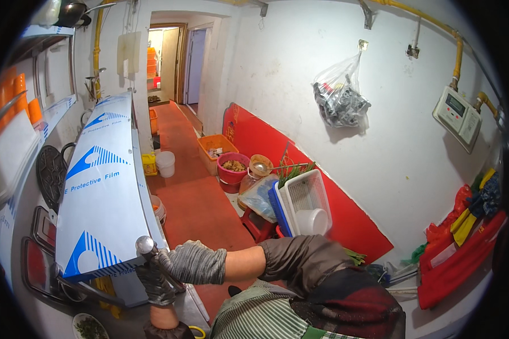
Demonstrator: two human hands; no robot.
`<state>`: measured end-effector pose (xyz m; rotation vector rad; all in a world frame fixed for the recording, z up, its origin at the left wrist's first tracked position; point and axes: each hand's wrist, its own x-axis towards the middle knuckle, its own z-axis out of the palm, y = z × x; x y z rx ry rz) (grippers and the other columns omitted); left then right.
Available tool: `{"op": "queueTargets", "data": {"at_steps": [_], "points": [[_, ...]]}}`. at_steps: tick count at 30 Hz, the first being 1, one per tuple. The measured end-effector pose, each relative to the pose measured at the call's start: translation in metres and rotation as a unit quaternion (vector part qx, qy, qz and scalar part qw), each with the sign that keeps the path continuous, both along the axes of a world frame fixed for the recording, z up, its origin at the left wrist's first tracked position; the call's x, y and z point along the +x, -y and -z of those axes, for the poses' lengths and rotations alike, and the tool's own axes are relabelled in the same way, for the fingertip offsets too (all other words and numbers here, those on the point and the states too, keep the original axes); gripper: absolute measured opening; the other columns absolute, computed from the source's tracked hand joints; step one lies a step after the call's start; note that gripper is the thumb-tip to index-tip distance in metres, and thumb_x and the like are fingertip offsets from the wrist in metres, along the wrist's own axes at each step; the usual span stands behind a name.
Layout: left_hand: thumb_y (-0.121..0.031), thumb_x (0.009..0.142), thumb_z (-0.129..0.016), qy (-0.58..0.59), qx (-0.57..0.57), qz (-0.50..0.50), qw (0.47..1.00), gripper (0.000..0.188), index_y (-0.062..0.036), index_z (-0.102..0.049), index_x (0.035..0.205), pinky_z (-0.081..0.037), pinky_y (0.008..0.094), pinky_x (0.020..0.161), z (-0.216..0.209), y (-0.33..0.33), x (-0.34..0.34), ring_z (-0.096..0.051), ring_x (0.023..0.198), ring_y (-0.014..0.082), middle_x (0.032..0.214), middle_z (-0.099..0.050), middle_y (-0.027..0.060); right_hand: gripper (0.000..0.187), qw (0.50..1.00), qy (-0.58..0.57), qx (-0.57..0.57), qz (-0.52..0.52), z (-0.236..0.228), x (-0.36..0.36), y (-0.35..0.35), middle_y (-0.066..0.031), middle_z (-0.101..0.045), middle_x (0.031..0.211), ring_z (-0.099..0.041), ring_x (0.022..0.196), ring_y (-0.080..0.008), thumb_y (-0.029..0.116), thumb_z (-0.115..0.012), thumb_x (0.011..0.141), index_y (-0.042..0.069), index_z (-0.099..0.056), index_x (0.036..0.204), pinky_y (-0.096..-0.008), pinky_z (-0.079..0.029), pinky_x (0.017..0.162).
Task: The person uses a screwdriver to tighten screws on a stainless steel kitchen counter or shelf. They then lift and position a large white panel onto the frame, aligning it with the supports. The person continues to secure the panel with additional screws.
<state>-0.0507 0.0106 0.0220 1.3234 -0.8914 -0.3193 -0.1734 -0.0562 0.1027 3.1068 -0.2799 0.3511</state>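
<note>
Grey-gloved, my right hand reaches across to the left, its fingers curled in close to a shiny tool with a rounded metal head. My left hand, in a darker-looking glove, is closed just below that head. Both hands meet beside the near corner of a long metal counter covered in blue-and-white protective film. The rest of the tool is hidden by the gloves, so its exact kind does not show.
Along the red floor stand an orange crate, a pink bucket of food scraps and a white basket. A greens plate sits at lower left. A plastic bag hangs on the wall.
</note>
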Motion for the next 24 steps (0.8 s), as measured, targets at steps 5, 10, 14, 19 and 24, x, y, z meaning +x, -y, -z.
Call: {"op": "queueTargets", "data": {"at_steps": [5,10,14,19,24], "points": [[-0.049,0.091,-0.048,0.031,-0.016,-0.045,0.998,0.052,0.0015,-0.062,0.093,-0.047,0.0352,0.058,0.028,0.012,0.005,-0.064,0.066,0.0238,0.076,-0.066,0.0119,0.035,0.996,-0.091,0.010,-0.015,-0.011,0.009,0.005,-0.0149,-0.057,0.055,-0.062,0.050,-0.0299,0.015,-0.049,0.086,-0.014,-0.045,0.104,-0.0411,-0.046,0.039],[-0.044,0.092,-0.047,0.055,0.060,-0.089,0.993,0.048,0.0011,-0.062,0.088,-0.047,0.0338,0.054,0.047,0.018,0.015,-0.064,0.061,0.0227,0.070,-0.066,0.0106,0.036,0.988,-0.141,0.048,-0.035,-0.023,0.012,0.009,-0.0169,-0.057,0.057,-0.063,0.052,-0.0318,0.013,-0.049,0.084,-0.018,-0.044,0.102,-0.0403,-0.046,0.040],[-0.037,0.094,-0.046,0.128,0.035,-0.102,0.986,0.042,0.0001,-0.061,0.084,-0.046,0.0334,0.050,0.056,0.016,0.017,-0.063,0.056,0.0214,0.064,-0.064,0.0095,0.038,0.981,-0.147,-0.079,-0.100,-0.025,0.011,0.014,-0.0185,-0.057,0.058,-0.063,0.055,-0.0321,0.011,-0.049,0.084,-0.021,-0.042,0.103,-0.0413,-0.047,0.042],[-0.018,0.089,-0.059,0.090,0.045,-0.051,0.994,0.028,-0.0071,-0.048,0.113,-0.050,0.0317,0.049,0.062,0.016,0.025,-0.063,0.060,0.0239,0.073,-0.063,0.0090,0.042,0.977,-0.160,-0.083,-0.112,-0.022,0.008,0.016,-0.0186,-0.057,0.059,-0.063,0.052,-0.0317,0.011,-0.046,0.085,-0.022,-0.039,0.110,-0.0415,-0.047,0.040],[-0.015,0.089,-0.059,0.373,0.056,-0.141,0.915,0.036,-0.0082,-0.045,0.122,-0.051,0.0314,0.049,0.051,0.013,0.020,-0.063,0.060,0.0246,0.075,-0.063,0.0092,0.047,0.989,-0.127,-0.047,-0.052,-0.014,0.007,0.009,-0.0154,-0.058,0.058,-0.061,0.048,-0.0285,0.013,-0.045,0.087,-0.020,-0.036,0.119,-0.0404,-0.045,0.036]]}}
